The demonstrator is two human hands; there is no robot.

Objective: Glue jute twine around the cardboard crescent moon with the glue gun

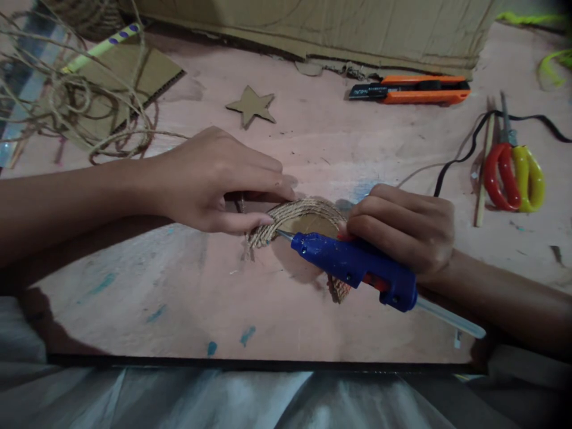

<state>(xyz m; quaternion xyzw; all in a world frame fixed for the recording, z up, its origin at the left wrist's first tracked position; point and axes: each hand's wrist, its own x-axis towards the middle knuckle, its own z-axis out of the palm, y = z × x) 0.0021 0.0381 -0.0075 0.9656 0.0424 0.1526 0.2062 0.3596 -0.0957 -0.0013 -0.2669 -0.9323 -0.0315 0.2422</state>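
A curved cardboard arch [308,207] covered with rows of twine lies on the table, its ends towards me. My left hand [223,182] is closed at the arch's left side, thumb on the twine and fingers along the outer edge. A strand of twine shows between thumb and fingers. In my right hand [402,223] is a blue glue gun [344,256], its metal nozzle by the arch's left leg, near my left thumb. A clear glue stick [449,316] sticks out of its back. The gun and hand hide part of the arch's right side.
A cardboard star [251,107] lies beyond my left hand. Loose twine [89,101] tangles over a cardboard piece at the left. An orange utility knife [424,90], red-and-yellow scissors [503,179] and a wooden stick [481,196] lie to the right. A cardboard sheet [357,30] stands at the back.
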